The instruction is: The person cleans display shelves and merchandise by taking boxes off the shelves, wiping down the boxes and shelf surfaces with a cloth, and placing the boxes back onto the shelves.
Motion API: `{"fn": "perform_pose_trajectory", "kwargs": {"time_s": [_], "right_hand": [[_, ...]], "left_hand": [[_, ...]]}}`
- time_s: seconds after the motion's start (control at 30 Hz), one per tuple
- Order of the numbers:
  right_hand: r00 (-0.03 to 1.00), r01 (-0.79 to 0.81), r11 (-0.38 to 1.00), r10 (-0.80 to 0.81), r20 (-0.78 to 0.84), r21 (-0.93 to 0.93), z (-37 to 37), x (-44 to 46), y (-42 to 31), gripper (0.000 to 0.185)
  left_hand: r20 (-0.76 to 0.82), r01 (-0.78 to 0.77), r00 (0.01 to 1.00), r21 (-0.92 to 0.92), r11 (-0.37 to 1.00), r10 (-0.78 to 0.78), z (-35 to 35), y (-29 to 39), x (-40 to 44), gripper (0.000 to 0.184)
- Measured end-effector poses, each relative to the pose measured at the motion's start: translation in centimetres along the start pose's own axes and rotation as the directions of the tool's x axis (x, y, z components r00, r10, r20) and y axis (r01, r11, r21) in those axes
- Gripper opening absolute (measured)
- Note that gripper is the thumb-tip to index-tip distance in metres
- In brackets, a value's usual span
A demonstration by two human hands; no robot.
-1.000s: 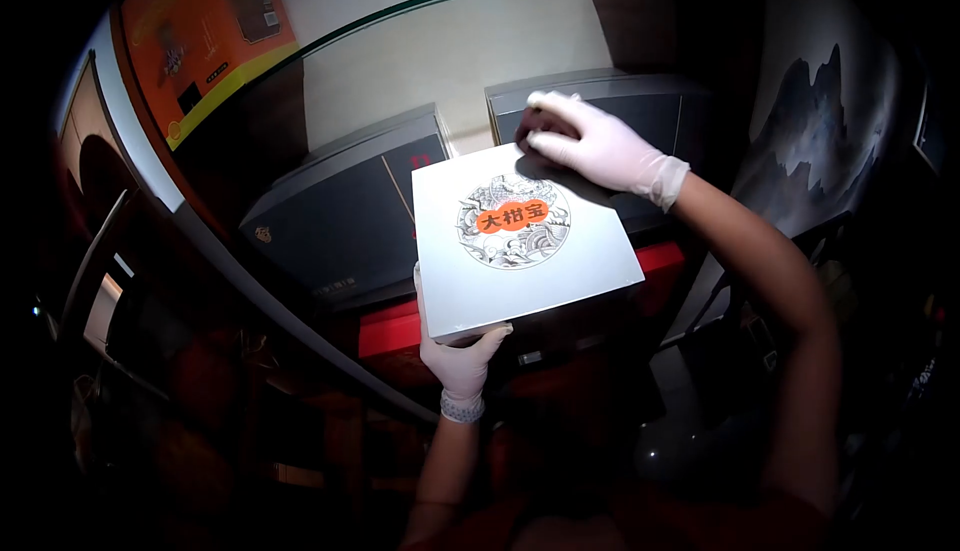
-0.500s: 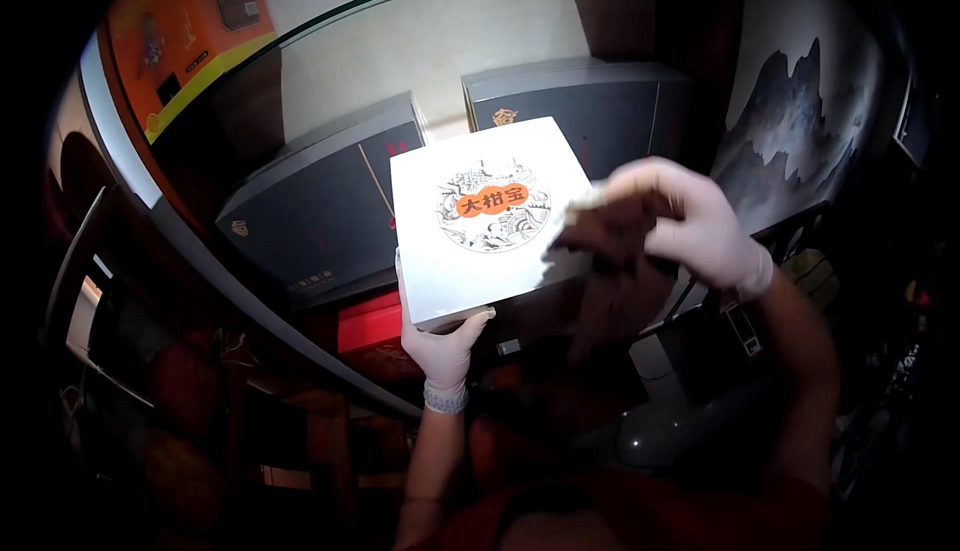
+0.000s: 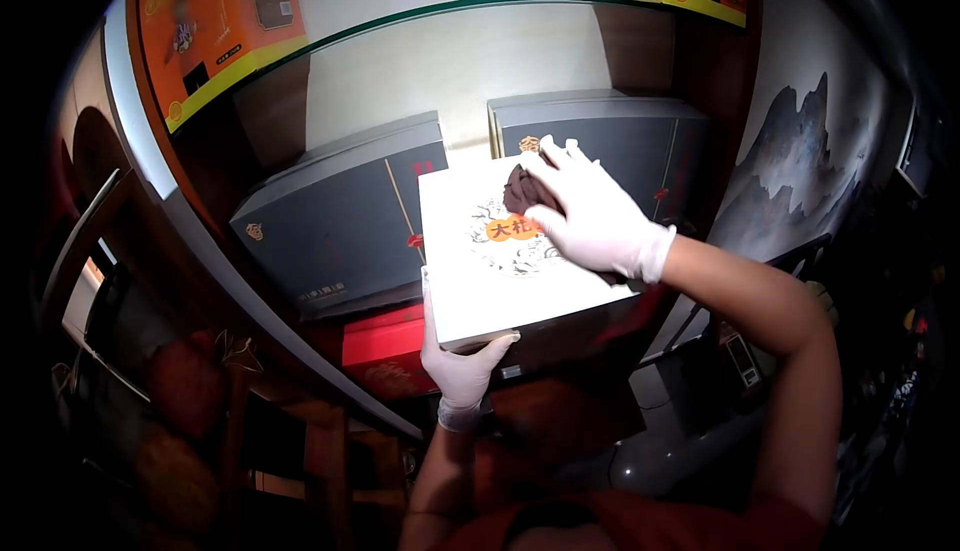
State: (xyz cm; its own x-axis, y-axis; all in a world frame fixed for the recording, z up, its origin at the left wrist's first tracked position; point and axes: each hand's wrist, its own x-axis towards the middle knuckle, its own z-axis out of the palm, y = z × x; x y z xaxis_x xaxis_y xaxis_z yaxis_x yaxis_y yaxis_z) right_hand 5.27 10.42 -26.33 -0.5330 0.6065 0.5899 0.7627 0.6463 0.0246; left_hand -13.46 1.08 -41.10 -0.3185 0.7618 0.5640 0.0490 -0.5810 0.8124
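Note:
A white box (image 3: 470,301) with an orange label and a line drawing on its lid is held up in front of the shelves. My left hand (image 3: 462,376), in a white glove, grips the box's near left corner, thumb along the front side and fingers at the left edge. On the lid, my gloved right hand (image 3: 600,216) presses a dark brown cloth (image 3: 525,191) against the upper right part. The cloth and hand cover part of the drawing and label.
Two dark grey boxes, one at left (image 3: 330,221) and one at right (image 3: 620,121), stand behind on the shelf. Below is a red box (image 3: 385,346). A glass shelf edge (image 3: 450,9) runs above, bearing orange boxes (image 3: 220,26). A wooden chair (image 3: 330,451) stands lower left.
My right hand has brought the hanging cloth from beside the box's right edge up onto its lid. The view has shifted, and my left hand keeps its hold.

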Motion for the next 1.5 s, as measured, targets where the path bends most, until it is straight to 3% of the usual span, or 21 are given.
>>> {"fn": "perform_pose_trajectory", "kwargs": {"time_s": [0.07,0.13,0.27,0.33,0.37,0.43,0.47,0.5,0.57,0.67,0.7,0.8,0.9,0.93,1.0,1.07,1.17,1.23,1.3,1.37,1.5], "right_hand": [[0.983,-0.166,0.966,0.146,0.112,0.196,0.4,3.2,1.4,0.042],[0.971,-0.238,0.947,0.232,0.055,0.215,1.1,5.5,0.5,0.027],[0.997,-0.006,0.871,-0.034,0.073,0.491,4.2,9.1,-4.2,0.023],[0.978,0.105,0.844,-0.184,0.100,0.526,4.0,9.7,-6.3,0.019],[0.970,0.232,0.877,-0.242,-0.032,0.420,4.2,9.2,-7.0,0.016],[0.863,0.442,0.670,-0.500,-0.078,0.597,4.2,6.6,-7.3,0.020],[0.834,0.414,0.660,-0.552,0.030,0.626,2.9,5.0,-8.2,0.026],[0.780,0.444,0.615,-0.624,0.057,0.651,1.7,3.0,-8.7,0.034],[0.645,0.567,0.455,-0.763,-0.027,0.687,0.9,-0.4,-8.0,0.045],[0.450,0.711,0.449,-0.882,0.141,0.540,-2.2,-3.9,-5.1,0.044],[0.492,0.678,0.487,-0.857,0.152,0.551,-2.9,-5.0,-3.4,0.045],[0.671,0.542,0.630,-0.723,0.165,0.556,-4.5,-7.6,2.4,0.048],[0.931,0.247,0.849,-0.342,0.129,0.468,-5.8,-9.5,7.9,0.044],[0.968,0.126,0.922,-0.195,0.157,0.367,-5.0,-9.2,9.7,0.041],[0.996,-0.093,0.902,0.078,0.052,0.422,-3.5,-7.2,12.1,0.034],[0.974,-0.014,0.862,0.127,-0.189,0.507,-3.3,-2.5,8.1,0.042],[0.852,0.433,0.856,-0.286,-0.440,0.282,-2.7,3.7,-1.0,0.035],[0.951,0.306,0.904,-0.276,-0.138,0.300,-1.3,5.3,-5.4,0.043],[0.953,0.145,0.924,-0.226,0.201,0.353,1.4,7.3,-8.9,0.044],[0.945,0.185,0.974,-0.213,0.250,0.131,3.2,8.2,-9.5,0.032],[0.980,0.173,0.889,-0.199,0.017,0.424,4.0,8.0,-5.5,0.033]], "left_hand": [[0.000,0.004,1.000,-0.018,1.000,-0.004,0.0,-0.3,-0.2,0.106],[0.011,0.020,1.000,-0.026,0.999,-0.019,-0.2,-0.5,0.0,0.103],[0.033,0.006,0.999,-0.011,1.000,-0.006,-0.3,-0.2,0.4,0.099],[0.025,0.015,1.000,-0.011,1.000,-0.015,-0.4,0.1,0.1,0.099],[0.014,-0.014,1.000,0.034,0.999,0.014,-0.6,0.0,0.1,0.099],[-0.004,-0.075,0.997,0.115,0.991,0.076,-0.7,-0.6,0.2,0.099],[-0.006,-0.078,0.997,0.075,0.994,0.078,-0.5,0.2,0.3,0.094],[-0.003,-0.266,0.961,0.263,0.928,0.276,-0.3,-0.3,0.4,0.087],[-0.020,-0.290,0.951,0.279,0.915,0.308,-0.6,-0.7,0.3,0.082],[-0.043,0.193,0.976,-0.268,0.944,-0.212,-0.9,-0.3,-0.1,0.087],[0.069,-0.097,0.993,0.020,0.995,0.095,-0.6,-0.3,0.1,0.100],[0.077,-0.085,0.993,-0.110,0.990,0.094,0.0,1.3,0.3,0.113],[0.102,-0.159,0.981,-0.091,0.983,0.168,0.1,1.8,0.9,0.121],[0.116,-0.160,0.978,-0.108,0.981,0.172,0.1,2.0,1.0,0.122],[0.135,-0.122,0.982,-0.092,0.988,0.134,-0.4,1.0,0.6,0.123],[0.142,-0.086,0.985,-0.093,0.992,0.098,-0.4,0.7,0.8,0.124],[0.124,-0.090,0.988,-0.052,0.995,0.096,-0.3,1.1,0.8,0.126],[0.072,-0.228,0.972,0.047,0.973,0.224,0.1,1.2,0.9,0.126],[0.080,-0.267,0.962,0.104,0.958,0.260,0.0,0.9,0.9,0.126],[0.077,-0.292,0.956,0.139,0.946,0.284,-0.5,0.0,1.0,0.123],[0.068,-0.339,0.941,0.178,0.924,0.332,-0.1,0.1,1.6,0.116]]}}
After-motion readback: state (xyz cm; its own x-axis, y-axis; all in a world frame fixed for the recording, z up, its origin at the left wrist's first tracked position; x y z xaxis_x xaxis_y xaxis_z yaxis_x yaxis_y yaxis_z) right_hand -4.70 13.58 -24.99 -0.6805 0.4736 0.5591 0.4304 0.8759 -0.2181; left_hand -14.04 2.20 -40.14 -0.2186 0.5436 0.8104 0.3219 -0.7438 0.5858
